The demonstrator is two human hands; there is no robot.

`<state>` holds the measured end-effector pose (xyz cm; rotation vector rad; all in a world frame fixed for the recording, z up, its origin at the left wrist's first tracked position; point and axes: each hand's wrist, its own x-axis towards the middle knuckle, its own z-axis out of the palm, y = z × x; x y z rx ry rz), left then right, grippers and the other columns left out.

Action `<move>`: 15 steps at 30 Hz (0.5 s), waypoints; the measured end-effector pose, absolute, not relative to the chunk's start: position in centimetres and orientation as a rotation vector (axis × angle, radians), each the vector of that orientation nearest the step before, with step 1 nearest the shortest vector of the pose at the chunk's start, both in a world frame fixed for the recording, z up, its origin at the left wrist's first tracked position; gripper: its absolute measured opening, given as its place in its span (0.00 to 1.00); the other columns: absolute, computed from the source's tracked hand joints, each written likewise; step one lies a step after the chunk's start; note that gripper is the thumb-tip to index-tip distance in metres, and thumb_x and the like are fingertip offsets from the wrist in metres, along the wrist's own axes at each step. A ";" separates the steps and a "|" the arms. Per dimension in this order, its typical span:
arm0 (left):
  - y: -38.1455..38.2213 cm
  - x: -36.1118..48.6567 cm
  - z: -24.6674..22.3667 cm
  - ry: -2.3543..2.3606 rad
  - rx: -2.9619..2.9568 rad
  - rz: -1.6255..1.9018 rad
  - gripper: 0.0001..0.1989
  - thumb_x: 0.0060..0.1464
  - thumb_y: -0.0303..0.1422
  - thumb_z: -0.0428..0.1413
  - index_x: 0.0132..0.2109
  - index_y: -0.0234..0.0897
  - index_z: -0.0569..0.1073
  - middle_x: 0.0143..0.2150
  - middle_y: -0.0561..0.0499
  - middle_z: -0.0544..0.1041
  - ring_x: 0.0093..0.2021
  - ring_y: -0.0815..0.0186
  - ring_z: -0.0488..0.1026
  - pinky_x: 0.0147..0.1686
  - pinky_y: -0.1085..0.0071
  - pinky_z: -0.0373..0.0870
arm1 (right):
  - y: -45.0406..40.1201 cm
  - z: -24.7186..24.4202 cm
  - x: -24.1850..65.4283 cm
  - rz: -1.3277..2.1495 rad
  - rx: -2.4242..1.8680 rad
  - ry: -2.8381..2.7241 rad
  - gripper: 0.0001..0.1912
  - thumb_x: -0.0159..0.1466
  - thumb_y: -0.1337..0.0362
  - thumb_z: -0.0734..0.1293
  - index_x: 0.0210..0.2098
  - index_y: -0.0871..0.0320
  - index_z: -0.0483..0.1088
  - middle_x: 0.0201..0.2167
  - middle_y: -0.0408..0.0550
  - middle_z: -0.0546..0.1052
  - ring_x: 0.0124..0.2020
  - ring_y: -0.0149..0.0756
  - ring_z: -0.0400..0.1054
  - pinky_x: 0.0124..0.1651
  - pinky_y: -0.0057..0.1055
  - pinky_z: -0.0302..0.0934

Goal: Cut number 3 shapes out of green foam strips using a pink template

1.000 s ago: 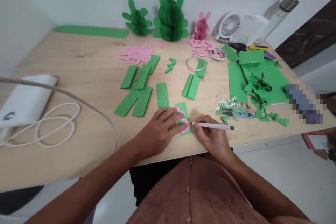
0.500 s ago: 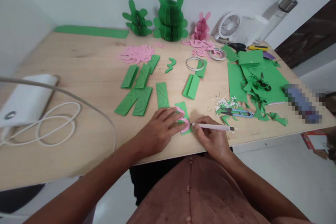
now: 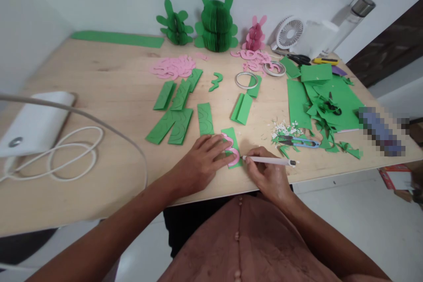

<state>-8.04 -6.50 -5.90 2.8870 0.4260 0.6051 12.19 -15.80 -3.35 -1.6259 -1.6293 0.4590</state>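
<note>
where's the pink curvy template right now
In the head view, the pink curved template lies on a green paper strip near the table's front edge, pinned under the left hand, with the right hand's pen tip touching it.

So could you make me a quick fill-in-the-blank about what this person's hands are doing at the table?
1. The left hand presses a ____ curved template flat.
2. The template lies on a ____ paper strip.
3. The right hand holds a white ____.

Missing words: pink; green; pen
</note>
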 end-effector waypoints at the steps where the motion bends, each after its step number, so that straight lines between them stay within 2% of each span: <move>1: -6.5 -8.0 -5.9 0.428 2.887 0.605 0.24 0.60 0.21 0.44 0.59 0.42 0.69 0.61 0.44 0.69 0.65 0.52 0.58 0.59 0.51 0.57 | -15.8 -3.4 12.2 0.457 -1.625 -1.632 0.05 0.64 0.66 0.62 0.32 0.56 0.68 0.27 0.44 0.74 0.29 0.34 0.69 0.32 0.29 0.62; 15: -6.5 -8.1 -5.9 0.424 2.897 0.588 0.23 0.61 0.22 0.44 0.60 0.41 0.68 0.61 0.43 0.69 0.65 0.50 0.58 0.59 0.49 0.58 | -16.0 -3.1 12.0 0.488 -1.582 -1.559 0.05 0.64 0.67 0.63 0.31 0.55 0.68 0.26 0.43 0.73 0.28 0.33 0.69 0.32 0.29 0.63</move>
